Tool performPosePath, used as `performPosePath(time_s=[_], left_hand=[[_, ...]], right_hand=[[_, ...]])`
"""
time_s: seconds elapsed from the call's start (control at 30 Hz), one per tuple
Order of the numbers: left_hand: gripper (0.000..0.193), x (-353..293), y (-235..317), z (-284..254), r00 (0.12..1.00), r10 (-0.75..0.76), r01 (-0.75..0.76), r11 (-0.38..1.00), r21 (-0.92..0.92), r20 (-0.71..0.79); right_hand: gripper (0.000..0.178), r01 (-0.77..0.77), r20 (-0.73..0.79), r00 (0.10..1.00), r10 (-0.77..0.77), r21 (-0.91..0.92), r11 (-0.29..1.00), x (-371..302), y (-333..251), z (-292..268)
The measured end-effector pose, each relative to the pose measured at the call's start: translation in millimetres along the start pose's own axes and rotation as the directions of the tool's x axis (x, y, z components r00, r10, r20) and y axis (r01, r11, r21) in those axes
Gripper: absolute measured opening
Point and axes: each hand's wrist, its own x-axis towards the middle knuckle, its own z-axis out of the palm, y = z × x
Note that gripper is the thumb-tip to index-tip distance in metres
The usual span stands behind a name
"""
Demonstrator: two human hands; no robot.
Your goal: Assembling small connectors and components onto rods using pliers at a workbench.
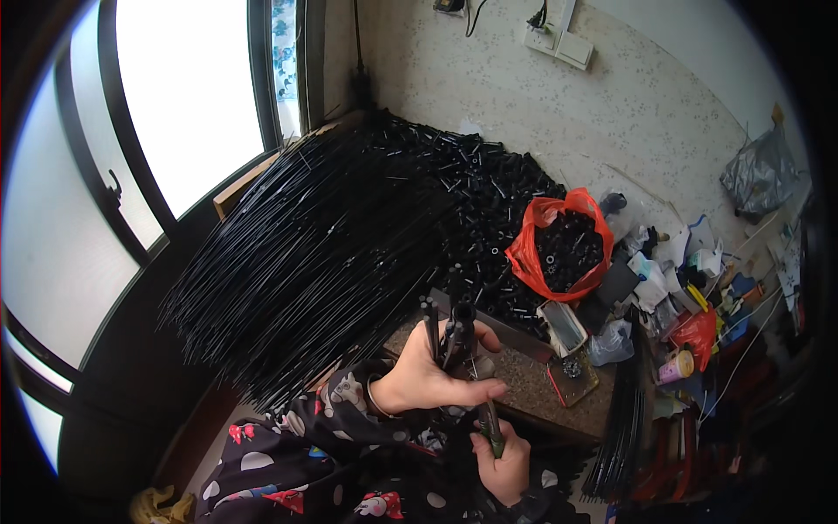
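Note:
My left hand (pixel 417 381) is closed around a small bunch of black rods with thick tube-like ends (pixel 457 330), which point up and away from me. Its thumb stretches to the right across a pale metal part below the bunch. Lower and to the right, my right hand (pixel 508 468) grips a slim tool with a dark green handle (pixel 494 433). The tool's upper end meets the left thumb and the held pieces; its exact kind is hard to make out. Beyond both hands lies a big heap of long, thin black rods (pixel 305 236).
Small black tubular fittings (pixel 480 179) are piled against the wall. Next to them stands a red plastic bag (pixel 534 278) full of black parts. A phone (pixel 566 327), a paper cup (pixel 675 368) and clutter crowd the right side. Windows (pixel 188 96) line the left.

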Motion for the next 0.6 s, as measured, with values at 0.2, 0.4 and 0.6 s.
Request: performPosePath(time_s=[0.2,0.4,0.6], left_hand=[[0.032,-11.3,-13.0,11.3,0.994,-0.026,0.023,0.999,-0.032,-0.102],[0.054,-2.8,-8.0,-9.1,0.997,0.069,-0.063,0.989,-0.131,0.043],[0.045,-8.4,-18.1,-28.3,0.952,-0.003,0.141,0.892,-0.43,0.305]], right_hand=[[0.016,-0.189,0.045,0.981,0.186,0.064,0.98,-15.0,-14.8,2.9],[0.041,-0.284,0.277,0.95,0.142,0.586,0.759,-5.7,-6.8,-39.2],[0.032,-0.227,0.302,0.952,0.038,0.621,0.75,5.2,-11.9,-75.5]])
